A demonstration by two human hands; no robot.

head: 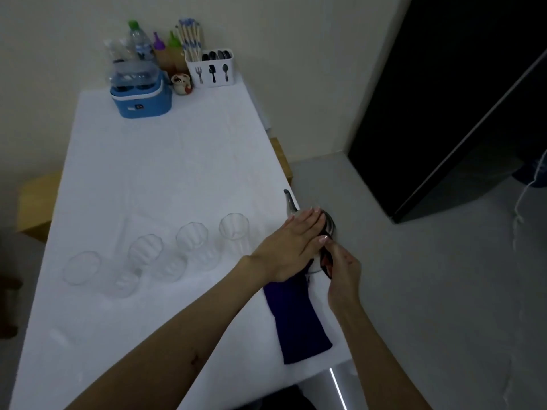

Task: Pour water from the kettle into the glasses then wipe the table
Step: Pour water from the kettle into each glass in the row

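A steel kettle (328, 224) stands at the right edge of the white table (165, 161), its spout (288, 202) pointing away from me. My left hand (291, 244) lies flat on the kettle's lid, fingers together. My right hand (343, 270) grips the kettle's dark handle (325, 263) from the right. Several empty clear glasses stand in a row to the left, the nearest (235, 233) close to my left hand, the farthest (83, 267) at the left. A dark blue cloth (299, 324) lies folded on the table just below the kettle.
At the far end stand a blue container (142, 99), plastic bottles (140, 42), a small patterned cup (182, 83) and a white cutlery holder (211, 69). The table's right edge drops to a grey floor (414, 291). A dark door (458, 99) stands at the right.
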